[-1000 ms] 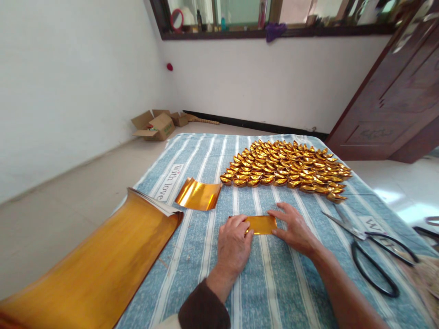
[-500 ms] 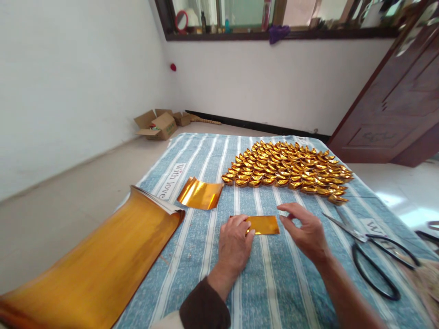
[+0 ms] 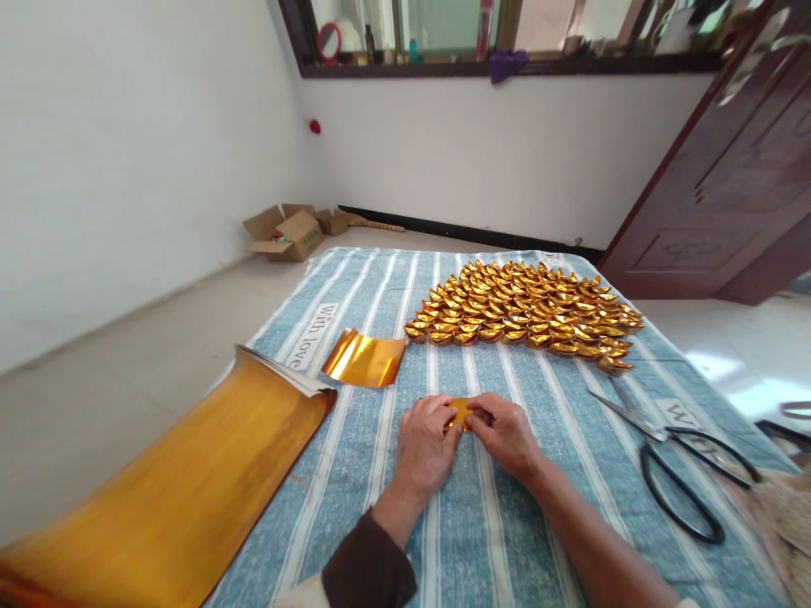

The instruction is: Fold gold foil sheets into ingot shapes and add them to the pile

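Striped blue cloth [image 3: 507, 507] on pale floor; both hands' grip pinches gold paper [image 3: 460, 411].

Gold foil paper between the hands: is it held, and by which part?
Yes. Left hand and right hand pinch the folded gold foil paper at opposite ends.

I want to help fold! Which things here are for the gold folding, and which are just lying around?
For the folding: gold paper piece in left hand and right hand; loose gold sheet; gold sheet stack; folded gold pieces; scissors.
Lying around: cardboard boxes.
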A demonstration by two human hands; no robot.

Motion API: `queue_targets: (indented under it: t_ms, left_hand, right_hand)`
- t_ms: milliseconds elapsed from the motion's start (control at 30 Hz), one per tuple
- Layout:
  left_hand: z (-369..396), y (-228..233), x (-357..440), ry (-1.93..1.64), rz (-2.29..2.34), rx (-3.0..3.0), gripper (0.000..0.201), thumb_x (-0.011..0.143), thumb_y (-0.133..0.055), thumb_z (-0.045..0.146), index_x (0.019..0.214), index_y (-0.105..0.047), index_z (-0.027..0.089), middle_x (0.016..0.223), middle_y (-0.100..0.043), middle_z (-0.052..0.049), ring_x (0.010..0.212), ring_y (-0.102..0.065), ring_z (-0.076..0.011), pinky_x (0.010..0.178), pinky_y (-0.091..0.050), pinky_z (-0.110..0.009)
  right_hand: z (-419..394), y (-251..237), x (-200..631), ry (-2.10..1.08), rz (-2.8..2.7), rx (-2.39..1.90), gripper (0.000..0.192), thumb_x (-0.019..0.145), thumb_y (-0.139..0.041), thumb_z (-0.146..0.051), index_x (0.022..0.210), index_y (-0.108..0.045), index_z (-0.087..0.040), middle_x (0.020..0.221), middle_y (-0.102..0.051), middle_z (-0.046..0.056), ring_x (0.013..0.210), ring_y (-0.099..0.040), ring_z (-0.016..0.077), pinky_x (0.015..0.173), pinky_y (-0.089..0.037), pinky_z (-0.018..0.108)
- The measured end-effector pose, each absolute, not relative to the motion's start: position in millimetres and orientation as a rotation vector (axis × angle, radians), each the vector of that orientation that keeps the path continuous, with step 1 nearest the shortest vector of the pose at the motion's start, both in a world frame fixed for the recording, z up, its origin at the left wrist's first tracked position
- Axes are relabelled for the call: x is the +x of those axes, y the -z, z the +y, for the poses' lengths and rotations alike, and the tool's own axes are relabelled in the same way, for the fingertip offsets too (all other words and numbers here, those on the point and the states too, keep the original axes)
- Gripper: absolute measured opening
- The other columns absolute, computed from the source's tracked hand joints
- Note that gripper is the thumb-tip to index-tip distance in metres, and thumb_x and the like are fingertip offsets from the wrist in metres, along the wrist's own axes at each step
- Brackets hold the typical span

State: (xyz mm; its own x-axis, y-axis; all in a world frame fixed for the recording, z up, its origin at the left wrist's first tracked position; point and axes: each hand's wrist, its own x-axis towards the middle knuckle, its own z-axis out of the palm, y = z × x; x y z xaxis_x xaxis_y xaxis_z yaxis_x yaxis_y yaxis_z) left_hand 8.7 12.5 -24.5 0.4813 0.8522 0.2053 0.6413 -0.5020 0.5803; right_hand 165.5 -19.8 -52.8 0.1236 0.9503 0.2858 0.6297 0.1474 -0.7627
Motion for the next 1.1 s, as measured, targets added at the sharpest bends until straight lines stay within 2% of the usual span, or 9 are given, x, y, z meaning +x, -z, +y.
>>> queue_targets:
  t_ms: [300,600,833,967,1100]
  left_hand:
    - [27,26,-1,-0.716,1.119,2.162,0.026,0.072,-0.063,0.001,0.084,-0.073,0.021,0.110,-0.071,-0.006,0.106,-0.063,-0.0229,0.095,-0.048,-0.040]
    - [38,23,-16,-0.710,0.975,2.033,0.026,0.074,-0.056,0.005,0.083,-0.074,0.021,0.112,-0.072,-0.005,0.105,-0.066,-0.0195,0.097,-0.049,-0.037]
    - [48,18,-30,-0.612,0.948,1.922,0.037,0.065,-0.054,0.003,0.092,-0.073,0.020,0.128,-0.064,-0.007,0.114,-0.062,-0.0211,0.098,-0.049,-0.038]
    - [53,12,-37,-0.563,0.908,1.882,0.036,0.065,-0.056,0.008,0.094,-0.073,0.021,0.132,-0.061,-0.007,0.116,-0.061,-0.0219,0.096,-0.049,-0.037]
    - [56,7,-41,-0.521,0.859,1.896,0.033,0.065,-0.056,0.009,0.090,-0.073,0.021,0.134,-0.059,-0.007,0.122,-0.057,-0.0229,0.102,-0.045,-0.038]
  right_hand:
    - [-21,49,165,-0.457,-1.607,-1.543,0.011,0.080,-0.054,-0.017,0.080,-0.064,-0.020,0.068,-0.059,-0.001,0.060,-0.052,0.0134,0.058,-0.040,0.023]
    - [-22,52,167,-0.477,-1.591,-1.540,0.010,0.079,-0.055,-0.017,0.080,-0.065,-0.021,0.069,-0.061,-0.001,0.061,-0.053,0.0135,0.058,-0.041,0.023]
    - [-22,49,167,-0.509,-1.570,-1.528,0.010,0.079,-0.055,-0.018,0.079,-0.065,-0.021,0.068,-0.061,-0.001,0.059,-0.053,0.0132,0.056,-0.040,0.023]
    - [-22,49,168,-0.515,-1.558,-1.524,0.010,0.079,-0.056,-0.020,0.080,-0.066,-0.020,0.067,-0.061,-0.001,0.059,-0.053,0.0133,0.056,-0.041,0.023]
    - [-23,50,168,-0.528,-1.550,-1.520,0.011,0.080,-0.056,-0.020,0.080,-0.066,-0.021,0.069,-0.062,-0.001,0.059,-0.053,0.0133,0.055,-0.041,0.023]
